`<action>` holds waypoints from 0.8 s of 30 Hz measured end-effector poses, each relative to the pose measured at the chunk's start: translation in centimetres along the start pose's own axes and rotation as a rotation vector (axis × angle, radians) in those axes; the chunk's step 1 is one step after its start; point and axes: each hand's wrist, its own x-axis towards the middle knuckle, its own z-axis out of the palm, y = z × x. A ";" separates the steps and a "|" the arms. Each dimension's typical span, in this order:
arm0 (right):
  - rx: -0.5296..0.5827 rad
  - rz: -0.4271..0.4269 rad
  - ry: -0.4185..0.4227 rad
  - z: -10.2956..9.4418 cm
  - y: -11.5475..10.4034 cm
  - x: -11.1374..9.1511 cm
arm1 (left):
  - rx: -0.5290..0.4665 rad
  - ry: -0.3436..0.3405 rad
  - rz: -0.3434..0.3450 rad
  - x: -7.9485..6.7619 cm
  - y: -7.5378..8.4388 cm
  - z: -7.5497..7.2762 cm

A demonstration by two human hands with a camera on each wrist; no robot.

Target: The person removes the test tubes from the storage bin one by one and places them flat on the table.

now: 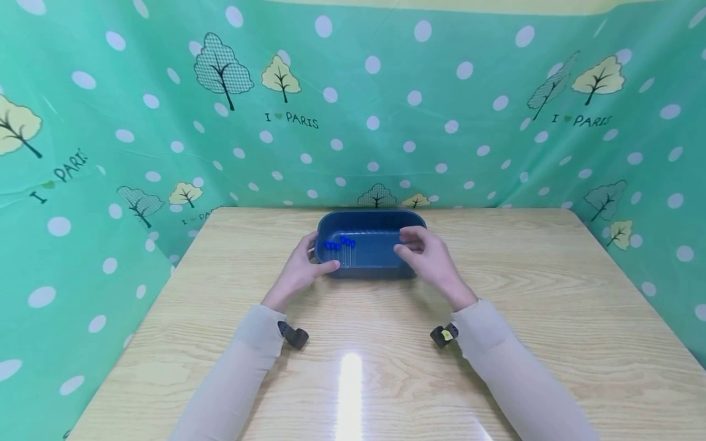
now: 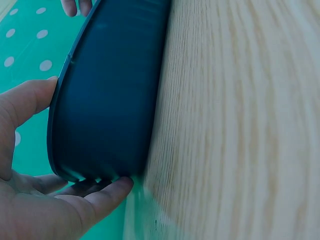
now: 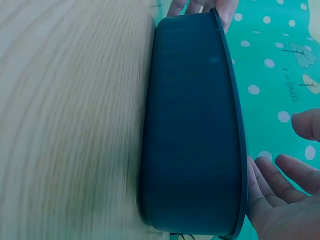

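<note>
A dark blue oblong plastic basin [image 1: 380, 250] stands on the table toward its far edge. Inside, at the left end, lie several thin clear tubes with blue caps [image 1: 333, 245]. My left hand [image 1: 300, 269] grips the basin's left end; in the left wrist view the thumb presses on the rim and the fingers curl against the end wall. Over the basin's right end is my right hand [image 1: 432, 257], its fingers loosely bent and the thumb apart from them, holding nothing. In the right wrist view, its fingers [image 3: 270, 187] are right at the rim.
The wood-grain table [image 1: 529, 294] spreads out around the basin. A green dotted cloth [image 1: 342, 104] printed with trees hangs behind it and along both sides. Black wrist cameras [image 1: 295, 335] are strapped at the cuffs. Bright light reflects off the near tabletop.
</note>
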 end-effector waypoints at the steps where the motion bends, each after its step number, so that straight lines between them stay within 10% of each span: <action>1: -0.001 -0.001 -0.003 0.1 0.0 0.1 | 0.000 0.000 0.000 0.0 0.0 0.0; 24: -0.105 0.005 -0.050 2.0 -0.9 3.1 | 0.003 0.005 0.016 0.0 0.1 0.1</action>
